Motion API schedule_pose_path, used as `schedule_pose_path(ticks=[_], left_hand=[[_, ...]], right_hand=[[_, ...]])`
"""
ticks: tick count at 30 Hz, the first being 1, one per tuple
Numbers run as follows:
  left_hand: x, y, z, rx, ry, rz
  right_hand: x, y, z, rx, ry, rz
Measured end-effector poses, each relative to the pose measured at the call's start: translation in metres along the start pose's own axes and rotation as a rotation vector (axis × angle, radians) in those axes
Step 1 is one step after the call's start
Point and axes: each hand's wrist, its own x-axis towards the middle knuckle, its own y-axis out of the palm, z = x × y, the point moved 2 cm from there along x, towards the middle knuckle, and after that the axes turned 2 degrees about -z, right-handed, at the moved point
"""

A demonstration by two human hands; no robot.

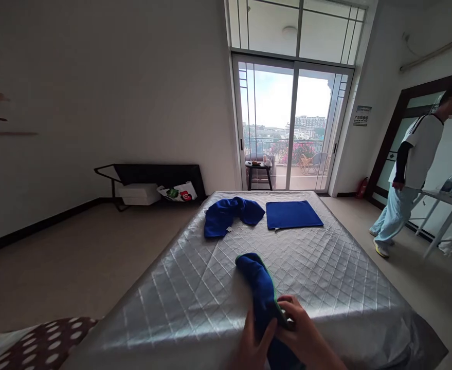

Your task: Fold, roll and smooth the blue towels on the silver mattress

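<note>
A long, narrow blue cloth [262,280] with green edging is bunched or folded lengthwise, its far end stretching over the silver quilted cover [187,288]. My left hand [251,341] grips its near part from the left, thumb on top. From the right, my right hand [297,324] pinches the green-edged side with curled fingers. The cloth's nearest end runs below my hands to the frame's bottom. Farther off lie a crumpled blue cloth [226,216] with a small white tag and, to its right, a flat blue cloth [293,214] folded into a rectangle.
A person [418,149] in a white shirt stands at the right by a small table [445,197] with bottles. A low black rack [187,177] with a white box [139,192] stands against the left wall. Brown polka-dot fabric [44,341] lies at lower left.
</note>
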Motion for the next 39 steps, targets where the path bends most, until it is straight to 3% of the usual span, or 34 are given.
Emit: schedule_pose_path(ticks=[3, 5, 8, 11, 17, 25, 31, 36, 39], left_hand=[[-0.007, -0.016, -0.005, 0.213, 0.197, -0.199], [-0.014, -0.024, -0.013, 0.344, 0.268, -0.240], [-0.026, -0.025, -0.024, 0.286, 0.268, -0.168], [-0.036, -0.020, -0.030, 0.102, 0.237, -0.141], [-0.047, -0.020, -0.029, -0.013, 0.144, -0.048], [-0.047, -0.032, -0.036, -0.065, 0.117, 0.050], [-0.040, -0.046, -0.054, -0.115, 0.059, 0.049], [-0.019, -0.097, -0.064, -0.239, 0.005, -0.239], [-0.005, -0.136, -0.061, -0.159, 0.030, -0.441]], right_hand=[[-0.002, 0.009, -0.002, 0.056, -0.015, -0.011], [-0.004, 0.018, -0.004, 0.135, -0.018, 0.018], [-0.007, 0.031, -0.008, 0.337, 0.032, 0.104], [-0.010, 0.037, -0.012, 0.465, 0.106, 0.089], [-0.008, 0.036, -0.016, 0.327, -0.010, 0.120], [-0.006, 0.032, -0.022, 0.117, -0.147, 0.028], [-0.002, -0.002, -0.001, -0.026, -0.100, -0.079], [-0.004, -0.053, -0.008, -0.009, 0.031, -0.279], [-0.015, -0.075, -0.020, 0.018, 0.190, -0.248]])
